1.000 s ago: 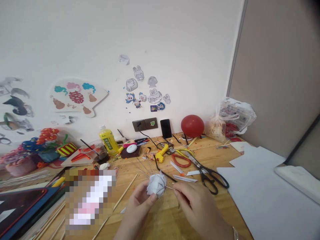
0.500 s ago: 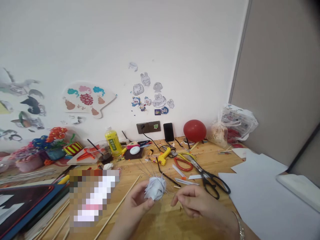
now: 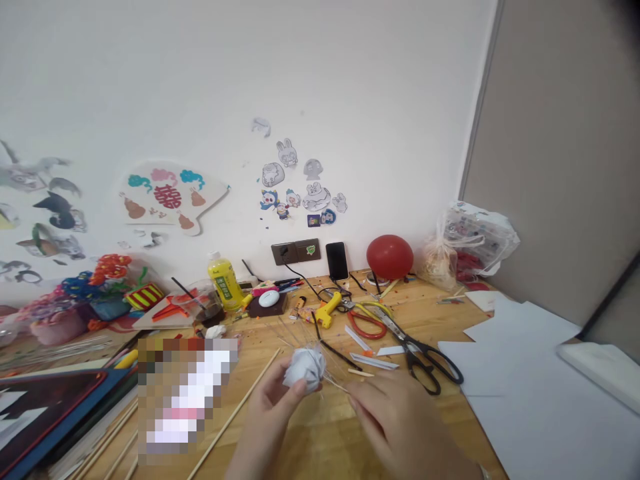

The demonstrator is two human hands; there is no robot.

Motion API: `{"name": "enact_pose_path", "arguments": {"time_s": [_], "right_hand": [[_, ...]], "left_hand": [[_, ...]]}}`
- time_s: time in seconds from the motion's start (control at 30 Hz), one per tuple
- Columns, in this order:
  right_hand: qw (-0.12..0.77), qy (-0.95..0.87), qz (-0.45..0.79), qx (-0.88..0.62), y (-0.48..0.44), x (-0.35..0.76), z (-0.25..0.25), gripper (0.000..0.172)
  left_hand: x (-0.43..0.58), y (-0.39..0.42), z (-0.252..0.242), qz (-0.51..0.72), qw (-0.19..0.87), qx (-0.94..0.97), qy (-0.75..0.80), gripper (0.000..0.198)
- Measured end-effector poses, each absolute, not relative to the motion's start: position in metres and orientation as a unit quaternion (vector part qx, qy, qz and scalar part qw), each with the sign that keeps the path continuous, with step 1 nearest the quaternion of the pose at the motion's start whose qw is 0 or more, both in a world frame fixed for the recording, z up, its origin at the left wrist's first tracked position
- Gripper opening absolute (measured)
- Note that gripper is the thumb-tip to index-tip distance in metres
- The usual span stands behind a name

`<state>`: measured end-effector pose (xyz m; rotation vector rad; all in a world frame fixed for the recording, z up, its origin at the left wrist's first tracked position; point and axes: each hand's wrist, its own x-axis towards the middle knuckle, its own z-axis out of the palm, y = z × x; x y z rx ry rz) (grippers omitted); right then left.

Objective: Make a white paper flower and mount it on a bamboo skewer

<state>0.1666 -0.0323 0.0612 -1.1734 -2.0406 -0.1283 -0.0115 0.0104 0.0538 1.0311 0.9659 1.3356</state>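
Between the thumb and fingers of my left hand [image 3: 280,393] is a crumpled, layered white paper flower [image 3: 306,369], roughly ball-shaped. My right hand [image 3: 393,407] is closed just right of it, fingertips pinching a thin pale stick [image 3: 339,387]. The stick's far end reaches the flower's lower right side; I cannot tell whether it is attached. Fine clear strands spread over the wood behind the flower. Past my right hand lie black-handled scissors [image 3: 433,363] and white paper strips [image 3: 374,361].
A yellow glue gun [image 3: 328,310], red-handled scissors [image 3: 367,323] and a red balloon [image 3: 390,257] stand toward the wall. White paper sheets [image 3: 545,393] cover the right side. At left are a yellow-labelled bottle [image 3: 225,283], a wooden stick [image 3: 235,413] and a blurred-out patch [image 3: 185,400].
My right hand has moved forward and now pinches the thin stick beside the flower; before, its fingers were curled farther from it. The flower has shifted slightly left and turned in my left hand.
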Motion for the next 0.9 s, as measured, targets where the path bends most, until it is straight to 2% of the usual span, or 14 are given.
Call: {"name": "enact_pose_path", "arguments": {"time_s": [0.1,0.2,0.53,0.9], "right_hand": [[0.421,-0.784,-0.117,-0.441,-0.034,0.166,0.061,0.025],[0.436,-0.788,-0.124,-0.416,-0.037,0.166,0.062,0.025],[0.389,-0.807,-0.188,-0.403,-0.044,0.165,0.061,0.027],[0.380,-0.817,-0.177,-0.397,-0.051,0.166,0.062,0.028]], "left_hand": [[-0.014,0.016,0.053,0.587,0.614,0.372,0.373,0.035],[-0.014,0.014,0.054,0.568,0.655,0.357,0.347,0.030],[-0.006,-0.008,0.055,0.513,0.715,0.369,0.299,0.025],[-0.005,-0.013,0.059,0.499,0.741,0.359,0.272,0.026]]}}
